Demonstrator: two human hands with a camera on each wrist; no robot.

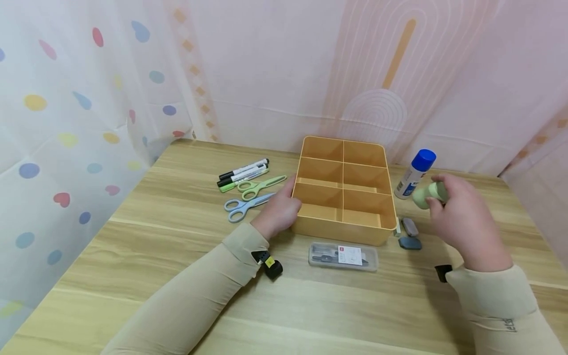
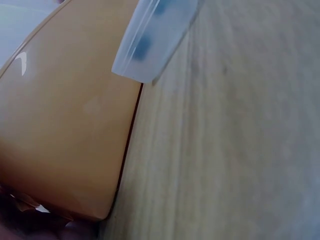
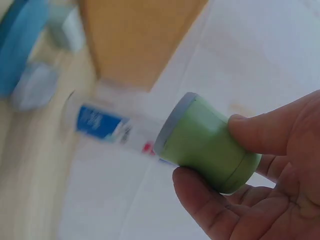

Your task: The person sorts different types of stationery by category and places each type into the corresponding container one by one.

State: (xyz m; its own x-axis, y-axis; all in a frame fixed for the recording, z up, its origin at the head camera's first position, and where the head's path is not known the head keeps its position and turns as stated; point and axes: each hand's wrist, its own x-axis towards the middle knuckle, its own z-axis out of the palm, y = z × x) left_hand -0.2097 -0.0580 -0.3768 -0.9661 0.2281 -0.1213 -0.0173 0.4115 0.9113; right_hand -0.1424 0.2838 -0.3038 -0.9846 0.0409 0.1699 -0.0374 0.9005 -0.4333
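My right hand [image 1: 466, 222] pinches a small green waisted cylinder [image 3: 205, 145] with a grey end between thumb and fingers. It is held above the table, right of an orange divided organizer box [image 1: 341, 229]. My left hand [image 1: 277, 209] grips the box's left side near the front corner; in the left wrist view its fingers [image 2: 75, 231] are dark and mostly cut off. The box's visible compartments hold nothing. Close behind the green cylinder stands a glue stick [image 1: 414, 173] with a blue cap.
A clear case with a compass set [image 1: 326, 257] lies before the box. Two small bluish-grey pieces [image 1: 410, 243] lie at its right front corner, by a partly hidden pale item [image 1: 397, 228]. Left are blue scissors [image 1: 237, 212], green scissors [image 1: 255, 189] and several markers [image 1: 244, 173]. A curtain [image 1: 266, 74] hangs behind.
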